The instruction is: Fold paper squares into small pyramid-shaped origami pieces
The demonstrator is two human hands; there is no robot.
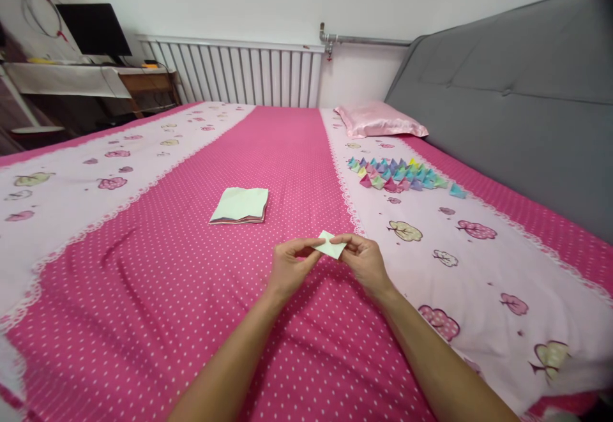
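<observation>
A small piece of folded pale green paper (330,248) is held up between both hands, just above the pink dotted bedspread (287,154). My left hand (293,267) pinches its left corner between thumb and fingers. On the opposite corner, my right hand (366,262) has the same kind of pinch. The paper looks like a small square turned on its point, with a crease near the middle. Ahead and to the left lies a stack of square paper sheets (239,205), pale green on top with other colours at its edge.
Several folded paper pieces (395,173) in many colours stand in rows at the right, one blue piece (457,191) slightly apart. Behind them is a pink pillow (380,120). A grey headboard (512,90) borders the right; a radiator (234,71) and a desk with a monitor (94,31) stand beyond.
</observation>
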